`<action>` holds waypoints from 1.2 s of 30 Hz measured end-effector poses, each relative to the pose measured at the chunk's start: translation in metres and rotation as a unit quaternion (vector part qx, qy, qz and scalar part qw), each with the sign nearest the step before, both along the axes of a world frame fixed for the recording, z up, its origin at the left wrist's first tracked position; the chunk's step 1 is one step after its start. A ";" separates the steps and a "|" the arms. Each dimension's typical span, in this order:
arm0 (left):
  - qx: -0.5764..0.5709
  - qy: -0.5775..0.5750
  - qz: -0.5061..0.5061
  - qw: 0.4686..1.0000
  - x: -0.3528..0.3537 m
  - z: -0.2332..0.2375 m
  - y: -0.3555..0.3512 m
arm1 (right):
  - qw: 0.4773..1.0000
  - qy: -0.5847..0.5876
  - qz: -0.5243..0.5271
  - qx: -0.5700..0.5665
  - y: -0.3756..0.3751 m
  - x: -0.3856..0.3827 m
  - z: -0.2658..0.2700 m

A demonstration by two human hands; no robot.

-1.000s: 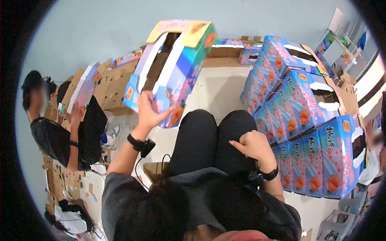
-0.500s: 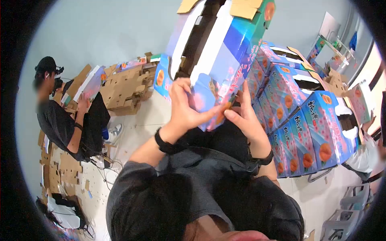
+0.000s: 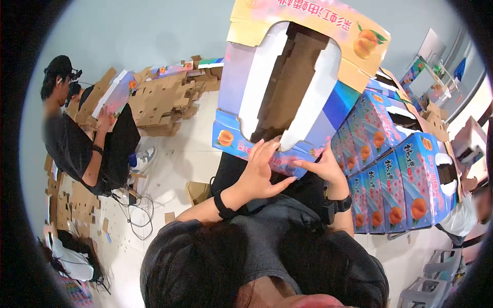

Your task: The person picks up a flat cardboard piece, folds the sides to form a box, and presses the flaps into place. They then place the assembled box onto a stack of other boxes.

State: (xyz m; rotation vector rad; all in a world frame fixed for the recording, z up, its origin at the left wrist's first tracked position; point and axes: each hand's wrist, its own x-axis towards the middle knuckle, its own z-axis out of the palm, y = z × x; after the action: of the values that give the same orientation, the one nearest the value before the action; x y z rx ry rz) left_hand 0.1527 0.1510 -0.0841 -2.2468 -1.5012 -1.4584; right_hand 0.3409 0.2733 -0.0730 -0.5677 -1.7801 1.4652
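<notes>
A printed cardboard box with peach pictures is held up before me, its large cut-out opening facing me and brown cardboard visible inside. My left hand lies against the near edge of the box, fingertips at the rim of the opening and thumb stretched to the right. My right hand is at the near right corner, its thumb reaching over the front panel and its other fingers partly hidden by the box. Both hands wear dark wristbands.
At the right stand stacked peach boxes on a rack. A seated person at the left handles another box. Flattened cardboard lies behind. Grey stools are at the lower right, and another person is at the far right.
The box has turned so its opening faces me more fully, and its yellow far flap now shows lying flat. My left hand has moved right and down, and my right hand lower.
</notes>
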 end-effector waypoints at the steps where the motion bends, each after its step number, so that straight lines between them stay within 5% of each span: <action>1: 0.000 0.000 -0.001 1.000 -0.005 0.000 -0.003 | 1.000 -0.003 -0.006 -0.002 -0.001 0.001 0.000; 7: 0.006 -0.076 -0.022 0.997 -0.014 0.013 -0.024 | 0.991 -0.112 0.068 -0.012 0.013 0.012 -0.002; 9: -0.032 0.044 0.018 0.998 -0.026 0.022 -0.045 | 0.989 -0.113 0.094 -0.022 0.026 0.019 -0.017; 11: 0.279 -0.003 0.044 0.959 -0.035 0.000 -0.038 | 0.994 -0.090 0.065 -0.022 0.029 0.022 -0.022; 13: 0.323 0.004 0.224 0.919 -0.039 0.002 -0.050 | 0.993 -0.079 0.068 -0.060 0.030 0.025 -0.020; 16: 0.192 0.001 0.270 0.943 -0.063 0.025 -0.058 | 0.982 -0.084 0.127 -0.113 0.039 0.030 -0.024; 19: -0.006 -0.124 0.098 0.987 -0.092 0.009 -0.064 | 0.980 -0.079 0.121 -0.140 0.036 0.030 -0.024; 20: -0.095 -0.271 -0.026 0.957 -0.085 0.016 -0.067 | 0.981 -0.087 0.122 -0.123 0.042 0.032 -0.032; 23: -0.229 -0.268 -0.081 0.932 -0.094 0.009 -0.075 | 0.981 -0.102 0.124 -0.106 0.052 0.034 -0.046; 26: -0.254 -0.358 -0.081 0.895 -0.083 0.007 -0.077 | 0.977 -0.113 0.124 -0.135 0.048 0.035 -0.040; 31: -0.214 -0.358 -0.074 0.906 -0.078 0.016 -0.072 | 0.968 -0.094 0.137 -0.188 0.021 0.034 -0.005; 36: -0.189 -0.320 -0.061 0.926 -0.080 0.028 -0.062 | 0.977 -0.128 0.123 -0.114 0.022 0.037 -0.008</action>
State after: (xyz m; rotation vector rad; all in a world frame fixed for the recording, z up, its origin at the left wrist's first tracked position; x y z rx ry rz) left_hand 0.0730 0.0888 -0.0564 -2.1910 -1.9865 -2.2743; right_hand 0.3781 0.2957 -0.0814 -0.6978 -1.9484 1.8536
